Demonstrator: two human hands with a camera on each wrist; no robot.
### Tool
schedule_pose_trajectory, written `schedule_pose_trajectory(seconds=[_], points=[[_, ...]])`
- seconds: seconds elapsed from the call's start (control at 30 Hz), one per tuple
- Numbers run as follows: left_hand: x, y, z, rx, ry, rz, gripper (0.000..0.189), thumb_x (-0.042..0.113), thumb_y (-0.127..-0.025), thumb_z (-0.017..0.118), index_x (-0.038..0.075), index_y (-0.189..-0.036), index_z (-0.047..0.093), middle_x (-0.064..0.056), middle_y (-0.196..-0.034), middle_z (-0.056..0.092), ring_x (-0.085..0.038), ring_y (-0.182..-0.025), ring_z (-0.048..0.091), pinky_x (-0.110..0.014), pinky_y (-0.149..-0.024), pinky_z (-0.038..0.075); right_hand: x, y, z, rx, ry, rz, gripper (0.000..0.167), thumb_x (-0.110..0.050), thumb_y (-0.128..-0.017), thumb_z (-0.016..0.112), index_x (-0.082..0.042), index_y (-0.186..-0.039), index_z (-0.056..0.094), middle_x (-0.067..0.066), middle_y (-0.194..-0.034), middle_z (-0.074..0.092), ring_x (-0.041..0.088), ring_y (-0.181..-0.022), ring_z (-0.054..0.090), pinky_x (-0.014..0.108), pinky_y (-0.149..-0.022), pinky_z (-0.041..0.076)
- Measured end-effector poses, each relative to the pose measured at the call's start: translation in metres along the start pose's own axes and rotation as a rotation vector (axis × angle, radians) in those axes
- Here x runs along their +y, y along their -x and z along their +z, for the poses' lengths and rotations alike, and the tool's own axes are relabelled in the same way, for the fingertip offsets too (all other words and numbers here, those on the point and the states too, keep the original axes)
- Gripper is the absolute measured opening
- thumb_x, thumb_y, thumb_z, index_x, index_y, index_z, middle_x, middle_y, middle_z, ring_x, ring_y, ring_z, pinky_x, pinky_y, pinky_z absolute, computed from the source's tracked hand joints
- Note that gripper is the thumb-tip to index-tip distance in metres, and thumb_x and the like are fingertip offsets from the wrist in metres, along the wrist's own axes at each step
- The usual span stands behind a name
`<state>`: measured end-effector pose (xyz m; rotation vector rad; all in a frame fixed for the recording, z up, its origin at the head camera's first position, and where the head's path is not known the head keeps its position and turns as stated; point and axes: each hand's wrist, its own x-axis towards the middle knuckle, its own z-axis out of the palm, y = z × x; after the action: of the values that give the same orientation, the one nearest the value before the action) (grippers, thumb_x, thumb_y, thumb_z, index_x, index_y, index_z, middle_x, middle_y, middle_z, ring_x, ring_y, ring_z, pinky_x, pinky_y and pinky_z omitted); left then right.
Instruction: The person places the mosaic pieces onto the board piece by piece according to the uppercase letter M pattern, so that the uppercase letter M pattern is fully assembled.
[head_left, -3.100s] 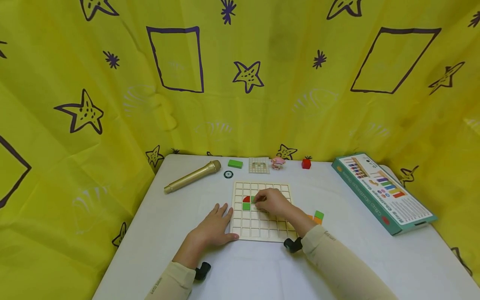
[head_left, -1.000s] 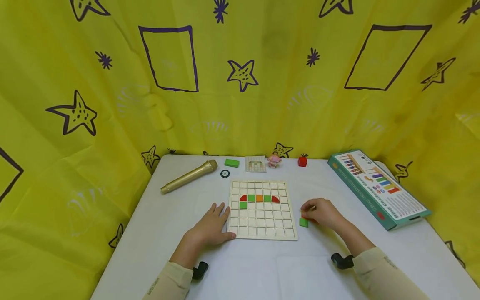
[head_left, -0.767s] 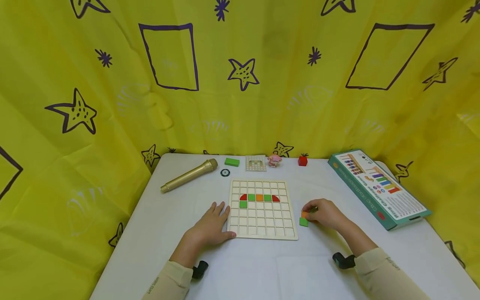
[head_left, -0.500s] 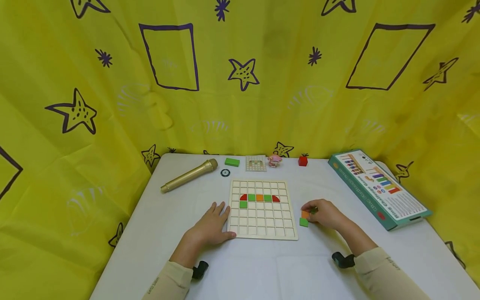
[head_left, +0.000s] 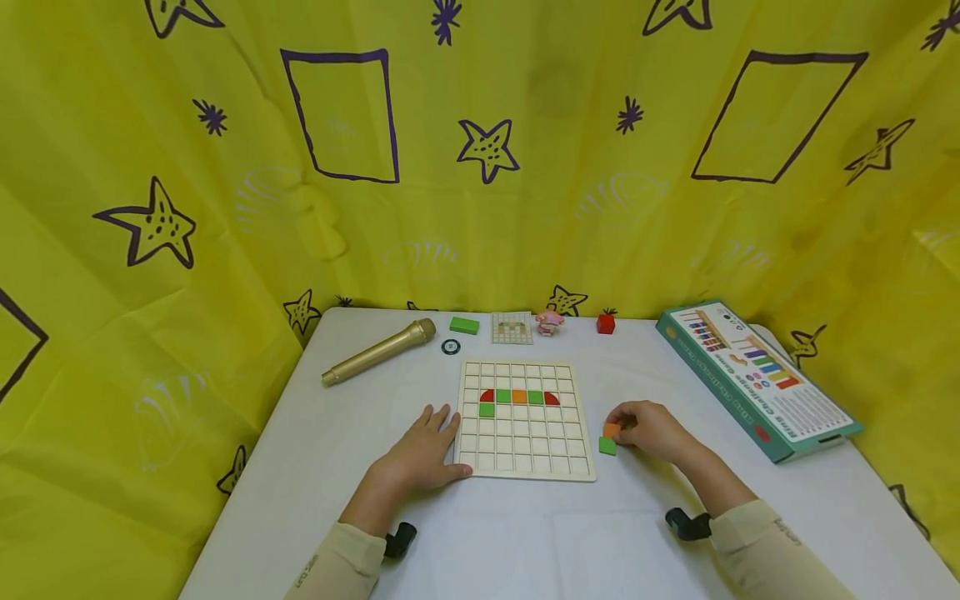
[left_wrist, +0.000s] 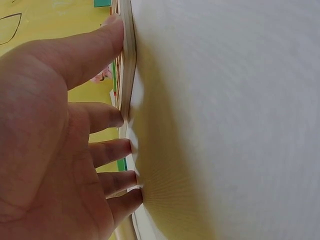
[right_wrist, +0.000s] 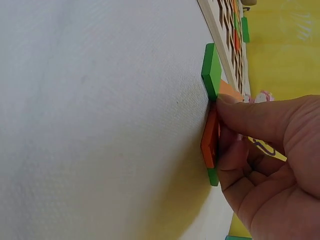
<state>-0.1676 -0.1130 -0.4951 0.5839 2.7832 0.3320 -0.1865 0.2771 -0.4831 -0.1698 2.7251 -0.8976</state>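
Observation:
A pale wooden grid board (head_left: 525,446) lies in front of me with several coloured tiles set in it. They form a row with red rounded ends, and a green tile (head_left: 487,410) sits beneath the left end. My left hand (head_left: 420,454) rests at the board's left edge, fingers spread, thumb at the near corner. Right of the board, my right hand (head_left: 651,429) has curled fingers around loose tiles, thumb and finger at an orange tile (right_wrist: 210,137). Another orange tile (head_left: 611,431) and a green tile (head_left: 607,446) show beside the fingertips. A second green tile (right_wrist: 213,176) is partly hidden.
Along the back stand a gold microphone (head_left: 378,352), a green block (head_left: 464,326), a round dark disc (head_left: 451,347), a small pattern card (head_left: 512,328), a pink figurine (head_left: 549,322) and a red cube (head_left: 606,324). A game box (head_left: 761,383) lies at right.
My right hand has moved from the board to the loose tiles at right; orange, green and red tiles now show where it was. A green tile at its fingers is now hidden. The left hand stays.

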Motion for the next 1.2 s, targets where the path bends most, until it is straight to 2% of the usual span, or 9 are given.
schedule_pose_trajectory(seconds=[0.3, 0.57, 1.2], points=[[-0.001, -0.001, 0.001, -0.008, -0.010, 0.006, 0.091, 0.058, -0.090, 0.066, 0.005, -0.157, 0.034, -0.017, -0.164, 0.025, -0.042, -0.151, 0.017, -0.051, -0.119, 0.026, 0.001, -0.001, -0.003, 0.011, -0.008, -0.038, 0.014, -0.007, -0.091, 0.072, -0.003, -0.105, 0.072, 0.002, -0.092, 0.066, 0.021, -0.084, 0.055, 0.034, -0.072, 0.052], [0.000, 0.002, -0.003, 0.013, -0.007, 0.055, 0.089, 0.056, -0.091, 0.066, 0.001, -0.154, 0.037, -0.021, -0.161, 0.028, -0.046, -0.148, 0.020, -0.051, -0.118, 0.026, -0.007, -0.006, -0.005, 0.015, -0.020, -0.036, 0.013, -0.010, -0.093, 0.072, -0.004, -0.105, 0.073, 0.003, -0.093, 0.067, 0.021, -0.082, 0.057, 0.032, -0.072, 0.053], [0.003, 0.006, -0.009, 0.009, 0.013, 0.043, 0.088, 0.053, -0.091, 0.068, 0.000, -0.154, 0.037, -0.021, -0.161, 0.028, -0.046, -0.148, 0.020, -0.052, -0.118, 0.026, -0.036, -0.024, 0.004, -0.019, -0.030, -0.029, 0.012, -0.014, -0.095, 0.071, -0.008, -0.106, 0.073, 0.002, -0.094, 0.067, 0.021, -0.088, 0.057, 0.038, -0.084, 0.052]])
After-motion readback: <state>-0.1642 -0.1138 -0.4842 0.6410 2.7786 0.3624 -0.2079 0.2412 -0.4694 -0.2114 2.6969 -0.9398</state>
